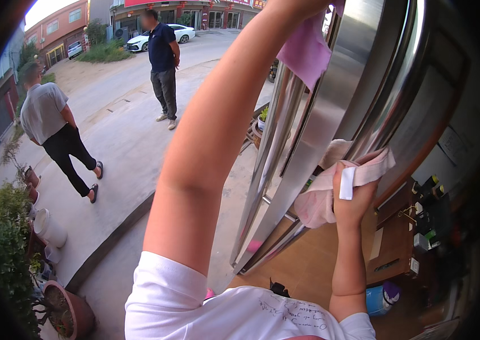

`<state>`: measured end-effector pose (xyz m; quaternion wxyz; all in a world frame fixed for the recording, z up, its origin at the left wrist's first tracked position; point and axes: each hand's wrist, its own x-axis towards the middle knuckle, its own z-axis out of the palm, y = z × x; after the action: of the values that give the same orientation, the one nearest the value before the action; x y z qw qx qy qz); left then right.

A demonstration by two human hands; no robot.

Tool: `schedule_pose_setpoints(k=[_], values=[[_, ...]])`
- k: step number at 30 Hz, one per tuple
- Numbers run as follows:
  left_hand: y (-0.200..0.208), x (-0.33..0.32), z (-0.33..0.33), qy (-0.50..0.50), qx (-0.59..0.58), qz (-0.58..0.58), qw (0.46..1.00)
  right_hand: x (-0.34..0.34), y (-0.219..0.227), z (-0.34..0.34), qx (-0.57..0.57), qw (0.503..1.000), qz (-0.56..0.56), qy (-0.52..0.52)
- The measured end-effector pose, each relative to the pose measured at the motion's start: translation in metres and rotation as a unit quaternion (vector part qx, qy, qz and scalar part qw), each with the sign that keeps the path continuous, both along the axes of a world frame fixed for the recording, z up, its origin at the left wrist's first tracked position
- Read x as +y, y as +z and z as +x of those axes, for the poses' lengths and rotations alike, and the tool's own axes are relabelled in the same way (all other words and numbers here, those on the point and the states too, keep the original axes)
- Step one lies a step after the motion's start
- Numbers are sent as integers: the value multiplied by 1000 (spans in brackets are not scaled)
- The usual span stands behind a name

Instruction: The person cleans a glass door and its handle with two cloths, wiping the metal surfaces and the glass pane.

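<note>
A tall shiny metal door (336, 90) with a long polished handle bar (404, 73) stands in front of me. My left arm reaches up to the top of the view, where my left hand (309, 4) is partly cut off. From it hangs a purple cloth (308, 48) against the door's edge; the fingers are mostly hidden. Lower down, my right hand (356, 198) is wrapped round a pale pink cloth (316, 201), which lies against the door and the lower part of the bar. A white tag (347, 183) sticks out over the fingers.
Two people stand outside on the left, one in a grey shirt (47, 110), one in a dark blue shirt (162, 48). Potted plants (70, 311) and a white bucket (47, 226) line the left side. Indoors on the right are a wooden cabinet (393, 243) and a blue container (377, 300).
</note>
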<state>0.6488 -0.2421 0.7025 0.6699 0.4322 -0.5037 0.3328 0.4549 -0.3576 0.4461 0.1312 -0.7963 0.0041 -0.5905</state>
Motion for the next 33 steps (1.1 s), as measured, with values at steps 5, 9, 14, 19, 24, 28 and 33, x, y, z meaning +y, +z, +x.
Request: schedule_pose_setpoints(k=[5,9,14,19,24,28,33], values=[[-66,10,-13,1,43,45,998,10,2,5,-65,995,64,33],[-151,6,1,-12,74,18,997,6,-3,7,-47,998,49,5],[-288,2,-8,13,137,83,987,1,-6,5,-46,997,57,8],[-390,17,-28,99,183,131,969,5,-3,5,-51,998,28,-2],[-434,13,-35,173,165,144,960,5,-2,5,-56,996,68,21],[-361,19,-23,134,129,100,977,8,0,7,-85,990,83,72],[-238,8,-10,198,-34,39,979,6,-4,3,-57,990,100,82]])
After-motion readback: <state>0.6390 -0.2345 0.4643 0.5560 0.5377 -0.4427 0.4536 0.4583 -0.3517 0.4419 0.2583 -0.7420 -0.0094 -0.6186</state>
